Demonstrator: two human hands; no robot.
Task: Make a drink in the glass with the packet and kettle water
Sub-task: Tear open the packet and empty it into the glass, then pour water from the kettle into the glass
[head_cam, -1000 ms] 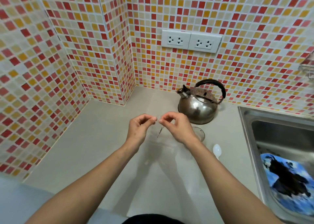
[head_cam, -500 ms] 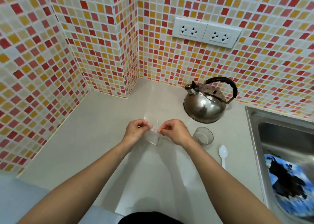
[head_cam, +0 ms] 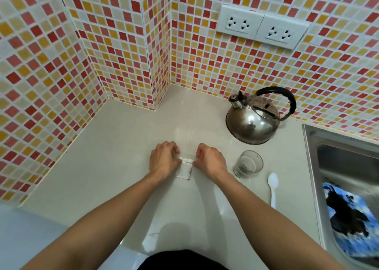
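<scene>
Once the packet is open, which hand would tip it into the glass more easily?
Probably the right hand: the glass stands just beside it, while the left hand lies beyond the packet.

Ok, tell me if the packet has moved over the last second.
Yes. Against the kettle, the packet has come toward the person, pinched between left hand and right hand, left of the glass.

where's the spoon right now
The white plastic spoon lies on the counter at right in the head view, just below-right of the glass, beside the sink.
</scene>
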